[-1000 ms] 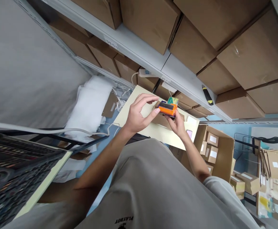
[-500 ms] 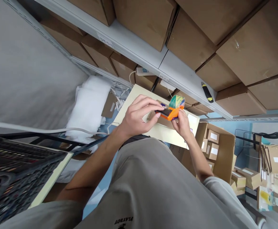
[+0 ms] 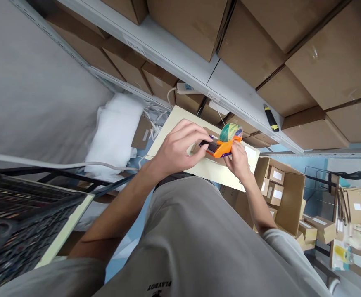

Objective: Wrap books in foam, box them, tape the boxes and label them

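My right hand (image 3: 238, 159) grips an orange tape dispenser (image 3: 223, 149) by its right end. A roll of tape with a green and yellow printed core (image 3: 230, 132) sits in the dispenser. My left hand (image 3: 183, 144) is at the dispenser's dark left end, thumb on the near side and fingertips on the far side, closed around it. Whether loose tape is between those fingertips is too small to tell. Under both hands lies a cream-coloured tabletop (image 3: 171, 123), with part of a brown cardboard piece showing beneath the dispenser.
A grey shelf (image 3: 230, 82) with large cardboard boxes (image 3: 183, 24) runs above the table; a black and yellow cutter (image 3: 271, 117) lies on it. Right of the table stands an open carton (image 3: 292, 202) holding small boxes. White wrapping (image 3: 115, 132) and a black crate (image 3: 28, 214) are at left.
The view has shifted slightly. My left fingertips stay at the dispenser's end, and the dispenser has tilted a little in my right hand.
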A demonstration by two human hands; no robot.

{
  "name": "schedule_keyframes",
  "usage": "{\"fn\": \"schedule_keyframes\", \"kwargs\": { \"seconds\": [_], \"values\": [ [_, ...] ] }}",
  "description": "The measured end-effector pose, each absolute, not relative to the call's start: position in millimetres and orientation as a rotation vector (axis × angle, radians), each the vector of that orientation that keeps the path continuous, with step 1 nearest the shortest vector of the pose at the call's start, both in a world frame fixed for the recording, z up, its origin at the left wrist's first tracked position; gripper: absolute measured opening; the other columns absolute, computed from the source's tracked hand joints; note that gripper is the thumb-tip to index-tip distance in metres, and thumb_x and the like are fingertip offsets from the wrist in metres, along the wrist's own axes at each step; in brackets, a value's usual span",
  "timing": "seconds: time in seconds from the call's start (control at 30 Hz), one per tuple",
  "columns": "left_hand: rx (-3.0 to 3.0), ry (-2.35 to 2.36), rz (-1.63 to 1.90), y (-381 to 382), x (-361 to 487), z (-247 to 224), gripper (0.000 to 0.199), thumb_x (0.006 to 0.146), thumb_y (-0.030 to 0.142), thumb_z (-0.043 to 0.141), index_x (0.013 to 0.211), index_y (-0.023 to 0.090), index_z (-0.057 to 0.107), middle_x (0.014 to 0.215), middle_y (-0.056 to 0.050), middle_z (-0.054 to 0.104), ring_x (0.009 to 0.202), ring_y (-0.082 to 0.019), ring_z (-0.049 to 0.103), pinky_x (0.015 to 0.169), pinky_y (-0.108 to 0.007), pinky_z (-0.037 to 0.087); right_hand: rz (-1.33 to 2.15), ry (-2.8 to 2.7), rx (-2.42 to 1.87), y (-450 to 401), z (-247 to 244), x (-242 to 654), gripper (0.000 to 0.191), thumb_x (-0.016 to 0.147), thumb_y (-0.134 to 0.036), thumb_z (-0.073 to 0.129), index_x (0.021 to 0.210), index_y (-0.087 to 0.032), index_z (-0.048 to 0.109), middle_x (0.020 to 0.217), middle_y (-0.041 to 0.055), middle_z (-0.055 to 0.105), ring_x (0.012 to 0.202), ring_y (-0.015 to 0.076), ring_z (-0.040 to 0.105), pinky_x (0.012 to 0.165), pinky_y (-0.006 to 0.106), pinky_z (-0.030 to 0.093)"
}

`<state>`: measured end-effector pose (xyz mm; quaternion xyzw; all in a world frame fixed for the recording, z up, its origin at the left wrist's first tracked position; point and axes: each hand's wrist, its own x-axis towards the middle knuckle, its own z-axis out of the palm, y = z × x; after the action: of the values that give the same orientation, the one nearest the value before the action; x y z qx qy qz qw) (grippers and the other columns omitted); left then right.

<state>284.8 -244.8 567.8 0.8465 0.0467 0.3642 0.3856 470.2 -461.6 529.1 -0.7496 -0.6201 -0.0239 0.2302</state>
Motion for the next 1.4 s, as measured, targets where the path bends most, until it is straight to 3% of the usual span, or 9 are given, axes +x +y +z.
{"fn": "schedule_keyframes", "kwargs": {
  "seconds": [0.23,0.33,0.47,0.67,0.93,1.17,1.4],
  "values": [
    [2.080,0.143,0.734,-235.1,294.9,558.3,0.011,0.108,0.032,0.069,0.103,0.023,0.074,0.104,-0.007,0.080,0.104,-0.025,0.072,0.097,-0.041,0.057,0.054,-1.759,-2.114,-464.8,532.5,473.1,0.020,0.107,-0.034,0.060,0.121,-0.021,0.066,0.115,0.0169,0.082,0.114,0.0368,0.077,0.104,0.057,0.064],
    [1.993,0.205,0.601,-231.3,301.3,545.6,0.015,0.106,0.035,0.070,0.098,0.023,0.073,0.102,-0.006,0.080,0.101,-0.024,0.071,0.095,-0.038,0.057,0.200,-1.653,-2.219,-461.8,524.5,470.4,0.029,0.104,-0.048,0.066,0.117,-0.022,0.069,0.109,0.0148,0.083,0.107,0.0364,0.078,0.100,0.053,0.064],
    [1.818,0.374,0.394,-236.5,305.7,516.2,0.017,0.102,0.038,0.071,0.097,0.022,0.075,0.099,-0.005,0.080,0.091,-0.021,0.071,0.090,-0.034,0.057,0.533,-1.420,-2.454,-451.2,513.1,462.7,0.049,0.103,-0.069,0.069,0.115,-0.021,0.073,0.100,0.0122,0.083,0.095,0.0333,0.079,0.085,0.041,0.062],
    [1.552,0.579,0.204,-241.1,298.5,461.4,0.030,0.092,0.050,0.080,0.093,0.021,0.076,0.091,-0.006,0.081,0.085,-0.021,0.073,0.084,-0.032,0.059,1.126,-1.427,-2.602,-454.2,529.0,473.0,0.056,0.105,-0.077,0.065,0.107,-0.023,0.077,0.089,0.0082,0.083,0.084,0.0301,0.080,0.070,0.033,0.051],
    [1.255,0.870,0.263,-199.7,311.4,403.2,0.027,0.079,0.039,0.091,0.086,0.018,0.075,0.086,-0.008,0.079,0.079,-0.019,0.071,0.079,-0.031,0.061,1.563,-1.031,-2.412,-465.7,560.3,548.3,0.072,0.092,-0.092,0.067,0.094,-0.020,0.074,0.077,0.0055,0.084,0.069,0.0222,0.078,0.065,0.028,0.052],
    [1.142,0.894,0.209,-198.6,332.1,383.5,0.016,0.075,0.024,0.090,0.082,0.016,0.079,0.085,-0.008,0.080,0.077,-0.017,0.068,0.082,-0.032,0.060,1.735,-0.876,-2.379,-443.3,526.6,579.7,0.079,0.072,-0.097,0.081,0.087,-0.020,0.072,0.072,0.0060,0.082,0.068,0.0227,0.076,0.063,0.028,0.054],
    [0.949,0.949,0.173,-200.6,327.9,378.6,0.024,0.075,0.023,0.099,0.079,0.014,0.076,0.081,-0.005,0.074,0.076,-0.016,0.068,0.097,-0.044,0.068,1.751,-0.935,-2.401,-433.1,515.0,581.5,0.084,0.070,-0.101,0.077,0.086,-0.019,0.073,0.073,0.0063,0.081,0.073,0.0240,0.077,0.066,0.029,0.054]
  ]
}}
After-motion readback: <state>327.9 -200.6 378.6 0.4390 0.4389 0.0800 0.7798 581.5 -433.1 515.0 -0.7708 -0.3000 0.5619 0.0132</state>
